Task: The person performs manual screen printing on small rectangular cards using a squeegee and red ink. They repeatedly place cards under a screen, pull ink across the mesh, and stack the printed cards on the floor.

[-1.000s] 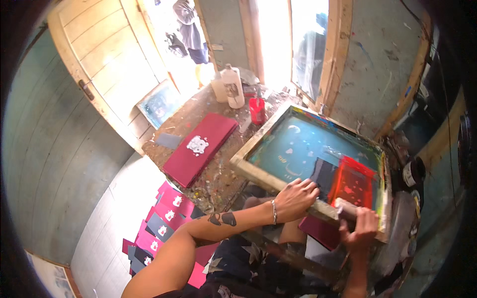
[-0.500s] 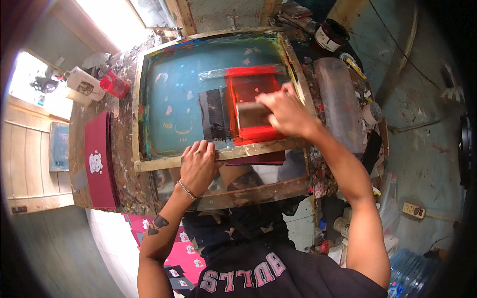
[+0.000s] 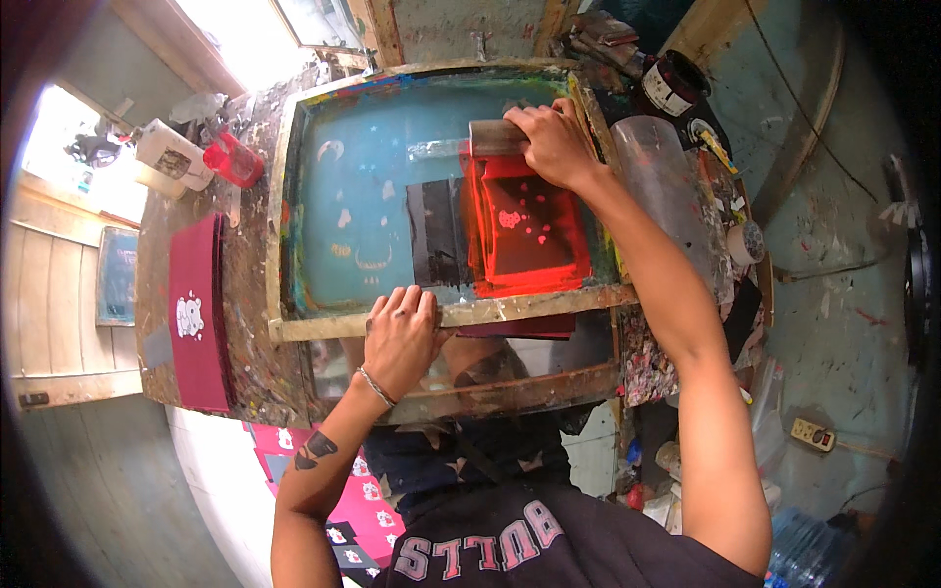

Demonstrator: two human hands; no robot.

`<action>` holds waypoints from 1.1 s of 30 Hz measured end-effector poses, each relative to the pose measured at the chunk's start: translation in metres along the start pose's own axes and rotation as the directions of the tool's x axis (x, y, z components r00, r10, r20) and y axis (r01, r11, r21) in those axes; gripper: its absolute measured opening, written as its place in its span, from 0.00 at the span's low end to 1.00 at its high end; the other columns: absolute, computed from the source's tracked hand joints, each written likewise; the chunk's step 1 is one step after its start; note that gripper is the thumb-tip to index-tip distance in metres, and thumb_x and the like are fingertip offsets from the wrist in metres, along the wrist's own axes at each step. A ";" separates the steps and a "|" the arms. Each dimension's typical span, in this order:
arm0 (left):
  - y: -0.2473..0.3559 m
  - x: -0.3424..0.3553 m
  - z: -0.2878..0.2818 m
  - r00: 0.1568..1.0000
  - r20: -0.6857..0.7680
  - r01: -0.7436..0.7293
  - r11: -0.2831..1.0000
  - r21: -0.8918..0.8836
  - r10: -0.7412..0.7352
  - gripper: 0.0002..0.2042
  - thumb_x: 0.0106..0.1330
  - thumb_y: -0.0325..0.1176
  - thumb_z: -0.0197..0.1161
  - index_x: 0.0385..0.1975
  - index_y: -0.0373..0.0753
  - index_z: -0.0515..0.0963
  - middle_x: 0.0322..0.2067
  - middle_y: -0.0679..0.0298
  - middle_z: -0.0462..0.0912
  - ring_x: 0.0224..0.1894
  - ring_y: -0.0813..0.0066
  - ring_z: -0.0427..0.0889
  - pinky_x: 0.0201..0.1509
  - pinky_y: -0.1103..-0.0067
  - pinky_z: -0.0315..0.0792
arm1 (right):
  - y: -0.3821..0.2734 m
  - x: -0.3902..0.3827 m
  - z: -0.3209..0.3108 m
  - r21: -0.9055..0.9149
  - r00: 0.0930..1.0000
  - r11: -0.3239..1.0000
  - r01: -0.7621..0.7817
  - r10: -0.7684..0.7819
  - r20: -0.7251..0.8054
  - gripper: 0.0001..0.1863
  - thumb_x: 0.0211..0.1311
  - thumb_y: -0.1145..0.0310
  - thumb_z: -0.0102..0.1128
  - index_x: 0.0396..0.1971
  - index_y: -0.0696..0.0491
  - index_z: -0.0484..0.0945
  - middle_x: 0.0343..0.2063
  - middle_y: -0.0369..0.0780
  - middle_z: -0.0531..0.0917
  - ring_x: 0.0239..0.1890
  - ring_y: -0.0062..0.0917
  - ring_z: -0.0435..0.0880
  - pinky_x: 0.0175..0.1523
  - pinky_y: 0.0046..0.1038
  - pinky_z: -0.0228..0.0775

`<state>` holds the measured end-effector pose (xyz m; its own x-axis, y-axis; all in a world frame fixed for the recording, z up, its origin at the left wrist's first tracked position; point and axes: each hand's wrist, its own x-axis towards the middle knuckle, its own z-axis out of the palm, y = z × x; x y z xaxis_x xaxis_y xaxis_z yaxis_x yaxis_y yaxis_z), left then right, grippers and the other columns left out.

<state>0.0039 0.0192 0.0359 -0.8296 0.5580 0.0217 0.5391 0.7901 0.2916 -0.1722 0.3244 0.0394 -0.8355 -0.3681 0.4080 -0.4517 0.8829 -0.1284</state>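
Note:
A wood-framed printing screen (image 3: 343, 323) lies over the worktable, its mesh blue with small pale motifs. My left hand (image 3: 400, 338) is closed over the near rail of that frame. Near the far end of a red ink patch (image 3: 529, 279), my right hand (image 3: 554, 142) grips a squeegee (image 3: 497, 138), whose blade is partly hidden under the fingers. A pink animal-shaped motif with small spots shows through the red mesh. Dark tape (image 3: 436, 230) borders the patch on its left. Maroon sheets (image 3: 539, 329) stick out beneath the near rail.
Printed maroon sheets (image 3: 201, 294) are stacked at the table's left edge. Behind them stand a red cup (image 3: 233, 160) and a white container (image 3: 174, 155). A dark ink tub (image 3: 673, 84) and a clear plastic cylinder (image 3: 655, 181) lie right of the screen. Printed sheets (image 3: 368, 505) cover the floor.
My right hand has pushed the squeegee away from me, from mid-patch to its far end, exposing the motif in the red area. The left hand stays on the near rail.

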 end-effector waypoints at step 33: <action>-0.015 -0.078 0.040 0.998 -0.066 -0.022 0.999 -0.043 0.019 0.28 0.65 0.51 0.68 0.64 0.50 0.78 0.78 0.53 0.53 0.81 0.46 0.44 0.80 0.45 0.38 | -0.104 0.043 -0.237 -0.023 0.940 0.998 -0.062 0.051 -0.336 0.32 0.67 0.42 0.56 0.27 0.61 0.86 0.22 0.52 0.83 0.28 0.42 0.85 0.39 0.39 0.74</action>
<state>0.0664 -0.0260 -0.0090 -0.8268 0.5551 0.0907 0.5506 0.7660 0.3317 -0.0874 0.2860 0.2843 -0.7035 -0.2035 0.6809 -0.3918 0.9104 -0.1327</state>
